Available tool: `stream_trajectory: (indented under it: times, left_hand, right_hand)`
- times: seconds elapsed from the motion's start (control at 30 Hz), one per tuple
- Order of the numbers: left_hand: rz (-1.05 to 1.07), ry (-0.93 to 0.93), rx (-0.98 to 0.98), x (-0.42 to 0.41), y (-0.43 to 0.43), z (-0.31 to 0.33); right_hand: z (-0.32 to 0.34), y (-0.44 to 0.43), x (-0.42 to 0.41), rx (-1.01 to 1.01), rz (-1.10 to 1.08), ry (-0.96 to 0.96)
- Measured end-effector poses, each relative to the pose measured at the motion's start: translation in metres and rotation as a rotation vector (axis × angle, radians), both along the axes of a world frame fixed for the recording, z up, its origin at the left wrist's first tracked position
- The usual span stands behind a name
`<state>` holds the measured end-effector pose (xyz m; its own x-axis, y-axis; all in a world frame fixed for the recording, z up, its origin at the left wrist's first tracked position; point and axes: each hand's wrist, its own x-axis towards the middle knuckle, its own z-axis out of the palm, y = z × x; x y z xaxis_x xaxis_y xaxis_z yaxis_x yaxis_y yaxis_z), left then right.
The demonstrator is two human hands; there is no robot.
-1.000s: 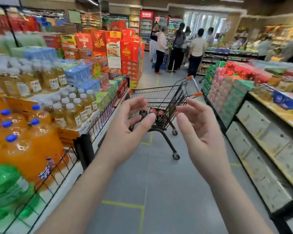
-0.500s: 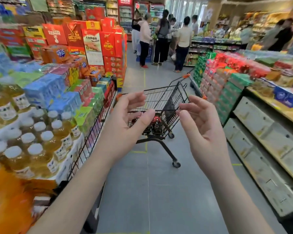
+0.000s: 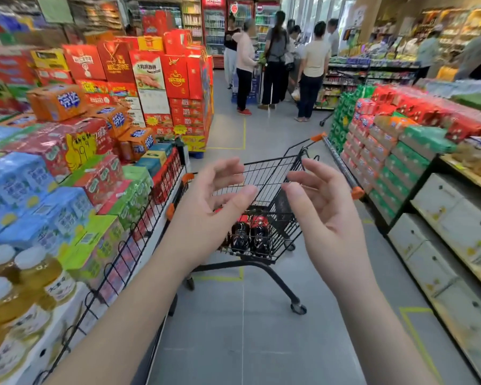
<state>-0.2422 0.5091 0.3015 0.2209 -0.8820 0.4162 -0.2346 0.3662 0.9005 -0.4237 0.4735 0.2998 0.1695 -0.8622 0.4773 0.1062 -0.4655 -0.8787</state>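
- Left hand (image 3: 206,215) was raised in front of the camera at mid-frame, palm turned inward. Its fingers were loosely curved and spread, and it held nothing.
- Right hand (image 3: 325,218) was raised opposite at about the same height, palm facing the left hand. Its fingers were relaxed and slightly bent, and it also held nothing.
- The two hands were apart, with a clear gap between thumb tips. Neither touched any object.
- Shopping cart (image 3: 270,173), black wire, stood in the aisle beyond the hands and appeared in the gap between them. It stood on the grey floor near the left-hand display rack.
- Cart handle (image 3: 340,165), a bar with orange end caps, ran along the cart's right side, close to the right-hand shelving. Neither hand was on it.
- Dark bottles (image 3: 260,238) with red caps lay in the bottom of the cart basket. At least two were visible; the left hand partly hid the rest of the load.
- Front caster (image 3: 299,308) rested on the floor beside yellow tape markings (image 3: 417,337).
- Wire-fronted rack (image 3: 139,234) on the left carried wrapped drink multipacks, with yellow drink bottles (image 3: 36,270) at its near end.
- Red gift boxes (image 3: 175,76) were stacked at the aisle's far left.
- Stacked red and green packs (image 3: 386,140) lined the right side above white cartons (image 3: 456,226).
- Shoppers (image 3: 272,59) stood grouped at the far end of the aisle.
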Motion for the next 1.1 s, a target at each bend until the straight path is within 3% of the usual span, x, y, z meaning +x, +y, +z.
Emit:
stream_trajectory:
  times: [0.47, 1.1]
  left_hand:
    - [0.091, 0.039, 0.057, 0.048, -0.179, -0.014]
    - [-0.016, 0.116, 0.127, 0.268, -0.452, -0.053]
  right_hand:
    - [-0.013, -0.193, 0.056, 0.113, 0.107, 0.031]
    - [-0.043, -0.431, 0.275, 0.231, 0.06, 0.197]
